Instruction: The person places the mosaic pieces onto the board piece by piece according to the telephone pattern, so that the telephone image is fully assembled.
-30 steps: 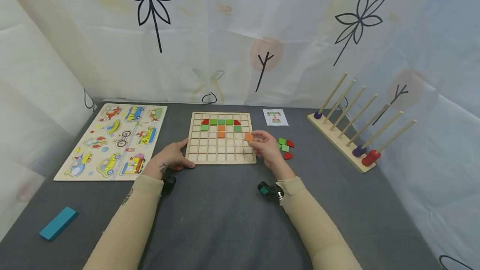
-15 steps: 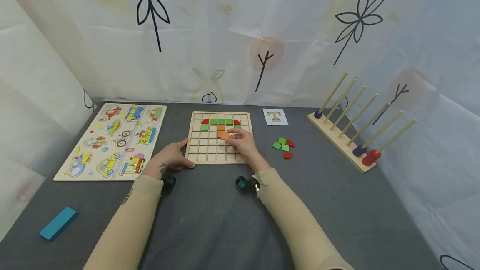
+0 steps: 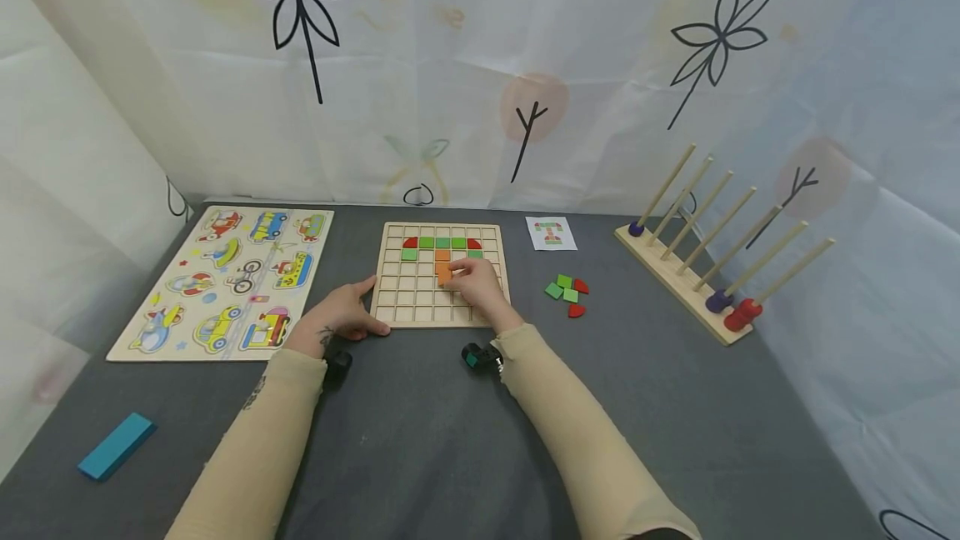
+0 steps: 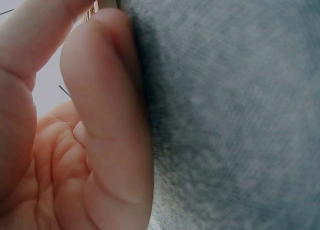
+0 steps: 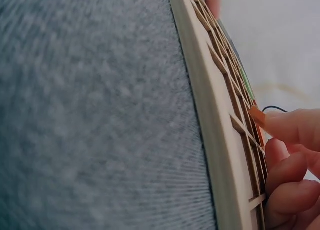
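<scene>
My right hand (image 3: 482,288) pinches an orange square tile (image 5: 257,115) between thumb and fingertips, slightly tilted at the wooden grid board (image 3: 408,305), near its middle. Directly above, an orange column (image 3: 442,256) runs down from a row of green squares (image 3: 443,243) with a red rounded piece (image 3: 411,243) at each end. Green squares also sit below both red pieces. My left hand (image 3: 339,315) touches the board's left edge with its fingers, its thumb (image 4: 107,105) at the near left corner. Part of the grid is hidden under the right hand.
Loose green tiles (image 3: 564,281) and red pieces (image 3: 576,312) lie right of the board. Behind them is a pattern card (image 3: 551,234). A vehicle puzzle (image 3: 225,282) lies left, a blue block (image 3: 117,447) front left, and a peg rack (image 3: 682,282) stands right.
My right hand has carried the orange tile leftward from the board's right edge to the middle, below the other orange tiles. The left hand has stayed in place.
</scene>
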Demonstrator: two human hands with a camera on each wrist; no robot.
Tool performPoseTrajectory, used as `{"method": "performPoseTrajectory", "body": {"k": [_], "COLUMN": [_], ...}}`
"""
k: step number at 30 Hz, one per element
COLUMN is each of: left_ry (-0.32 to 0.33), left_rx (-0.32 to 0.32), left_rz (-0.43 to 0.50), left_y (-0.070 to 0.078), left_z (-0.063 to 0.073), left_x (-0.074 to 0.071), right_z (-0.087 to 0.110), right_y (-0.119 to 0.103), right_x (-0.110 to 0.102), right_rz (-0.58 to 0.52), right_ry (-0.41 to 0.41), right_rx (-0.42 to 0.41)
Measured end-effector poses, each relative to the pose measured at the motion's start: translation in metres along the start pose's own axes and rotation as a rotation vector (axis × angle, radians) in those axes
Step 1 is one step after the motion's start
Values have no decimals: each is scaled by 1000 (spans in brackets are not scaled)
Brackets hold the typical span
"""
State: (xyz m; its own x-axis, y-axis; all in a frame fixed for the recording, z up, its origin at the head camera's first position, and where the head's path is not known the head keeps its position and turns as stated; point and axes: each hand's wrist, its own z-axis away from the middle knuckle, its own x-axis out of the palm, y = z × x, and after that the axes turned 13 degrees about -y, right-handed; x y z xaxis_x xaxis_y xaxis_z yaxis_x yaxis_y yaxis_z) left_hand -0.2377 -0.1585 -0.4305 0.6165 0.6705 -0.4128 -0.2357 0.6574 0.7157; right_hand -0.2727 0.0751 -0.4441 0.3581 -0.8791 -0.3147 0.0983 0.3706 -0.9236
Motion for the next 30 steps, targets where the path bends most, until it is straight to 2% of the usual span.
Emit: {"method": "performPoseTrajectory", "body": {"k": [12, 19, 24, 30], "left_ry": [-9, 4, -3, -10], "left_rx": [-4, -5, 2, 13], "left_rz": [3, 4, 12, 8], "left_y": [0, -2, -3, -3], "left_z": [0, -2, -3, -2], "left_x": [-1, -2, -1, -3], "right_z": [-2, 1, 8, 24], "right_y": [-1, -3, -3, 7], "right_x": [3, -2, -20, -67], "right_rz": [165, 97, 25, 37], "right_ry": [-10, -16, 31, 165], "right_rx": [43, 27, -19, -6]}}
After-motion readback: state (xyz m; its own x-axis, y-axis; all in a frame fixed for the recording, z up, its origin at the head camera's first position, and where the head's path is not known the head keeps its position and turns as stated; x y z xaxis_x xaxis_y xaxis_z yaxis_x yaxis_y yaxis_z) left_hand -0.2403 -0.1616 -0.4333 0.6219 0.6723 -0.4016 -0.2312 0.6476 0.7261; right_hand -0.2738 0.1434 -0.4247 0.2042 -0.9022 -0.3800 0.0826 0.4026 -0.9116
